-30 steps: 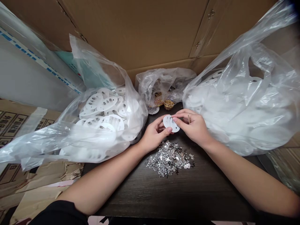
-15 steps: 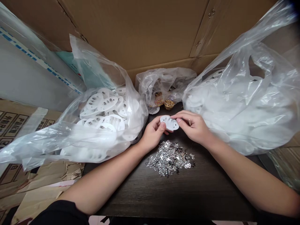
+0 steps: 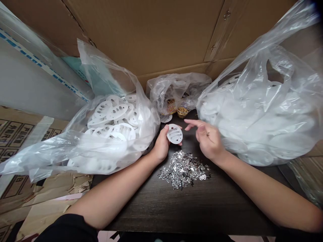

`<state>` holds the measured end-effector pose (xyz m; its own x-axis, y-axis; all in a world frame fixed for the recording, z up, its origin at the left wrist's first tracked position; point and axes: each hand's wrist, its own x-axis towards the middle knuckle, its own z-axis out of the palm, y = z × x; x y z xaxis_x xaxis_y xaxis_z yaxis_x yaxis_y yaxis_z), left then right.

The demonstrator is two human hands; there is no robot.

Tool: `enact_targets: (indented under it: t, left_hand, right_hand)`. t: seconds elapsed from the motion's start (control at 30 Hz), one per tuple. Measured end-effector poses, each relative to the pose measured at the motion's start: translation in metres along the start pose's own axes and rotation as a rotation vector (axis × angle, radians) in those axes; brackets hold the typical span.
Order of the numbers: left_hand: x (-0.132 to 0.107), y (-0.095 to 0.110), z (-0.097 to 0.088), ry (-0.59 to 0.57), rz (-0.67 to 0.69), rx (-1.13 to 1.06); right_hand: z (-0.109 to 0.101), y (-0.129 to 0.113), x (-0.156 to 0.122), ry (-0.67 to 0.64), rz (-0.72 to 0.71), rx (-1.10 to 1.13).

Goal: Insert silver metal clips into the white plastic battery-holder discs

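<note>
My left hand (image 3: pixel 163 144) grips a round white plastic disc (image 3: pixel 175 133) by its edge, thumb on the near face. Slots and a few small dark spots show on that face. To the right, apart from the disc, my right hand (image 3: pixel 209 139) has its index finger stretched out and the other fingers curled in. Something tiny seems to sit among the curled fingers, too small to name. Just below both hands, a heap of small silvery metal pieces (image 3: pixel 183 169) lies on the dark table (image 3: pixel 202 208).
At the left, an open clear plastic bag (image 3: pixel 148 124) holds many similar white discs (image 3: pixel 117 111). Another full plastic bag (image 3: pixel 277 114) stands at the right. Behind the hands are a smaller bag (image 3: pixel 161 85) and a cluster of gold-coloured pieces (image 3: pixel 182 112). Cardboard (image 3: pixel 151 37) rises at the back.
My right fingers have come off the disc and moved a little to the right. My left hand has turned the disc, so its slotted face now shows more fully.
</note>
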<state>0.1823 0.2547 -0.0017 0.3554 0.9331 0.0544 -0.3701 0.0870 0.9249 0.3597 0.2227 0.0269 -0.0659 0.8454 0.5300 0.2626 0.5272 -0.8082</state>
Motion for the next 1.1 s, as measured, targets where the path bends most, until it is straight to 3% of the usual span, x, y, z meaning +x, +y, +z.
enact_targets:
  t: [0.13,0.27,0.37,0.7,0.97,1.1]
  left_hand:
    - [-0.001,0.001,0.001,0.028,-0.007,-0.012]
    - [-0.001,0.001,0.001,0.025,-0.002,-0.017]
    - [0.000,0.002,0.003,0.054,-0.004,-0.051]
    - [0.002,0.010,0.016,0.148,-0.127,-0.084]
    - [0.016,-0.006,0.018,0.047,-0.078,-0.091]
    - [0.015,-0.007,0.011,0.020,-0.102,-0.078]
  right_hand:
    - [0.006,-0.024,0.021,0.218,0.199,0.532]
    - [0.022,-0.044,0.045,0.124,0.258,0.774]
    - [0.036,-0.042,0.052,0.035,0.315,0.855]
    - [0.043,-0.016,0.058,0.080,0.317,0.797]
    - [0.046,0.002,0.059,0.125,0.260,0.663]
    - [0.035,-0.004,0.064,0.118,0.254,0.589]
